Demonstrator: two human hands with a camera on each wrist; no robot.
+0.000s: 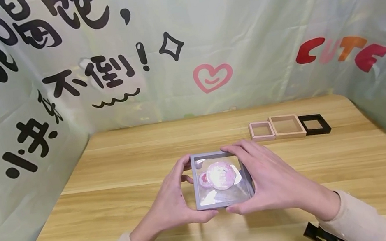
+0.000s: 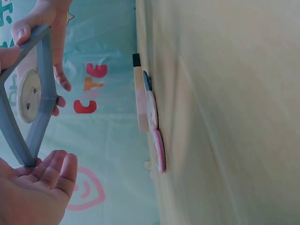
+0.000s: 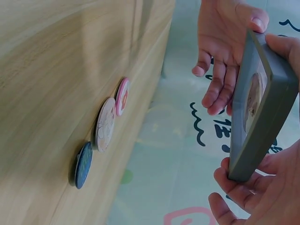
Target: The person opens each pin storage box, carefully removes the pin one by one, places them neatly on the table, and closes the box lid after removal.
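Both hands hold a square grey display frame (image 1: 195, 182) with clear film, raised above the table. My left hand (image 1: 169, 201) grips its left side, thumb along the lower edge. From the right, my right hand (image 1: 273, 179) grips it with the index finger at the top edge and thumb at the bottom. Inside the film sits a round pin badge (image 2: 29, 96), its pinned back showing in the left wrist view. Below on the tabletop lie a small pink-rimmed badge (image 3: 123, 97), a larger pale badge (image 3: 105, 124) and a dark blue badge (image 3: 83, 165).
Toward the back right of the wooden table (image 1: 126, 147) lie a small pink frame (image 1: 252, 132), a larger peach frame (image 1: 305, 131) and a black frame (image 1: 325, 127). A pale printed curtain (image 1: 257, 23) hangs behind and along both sides.
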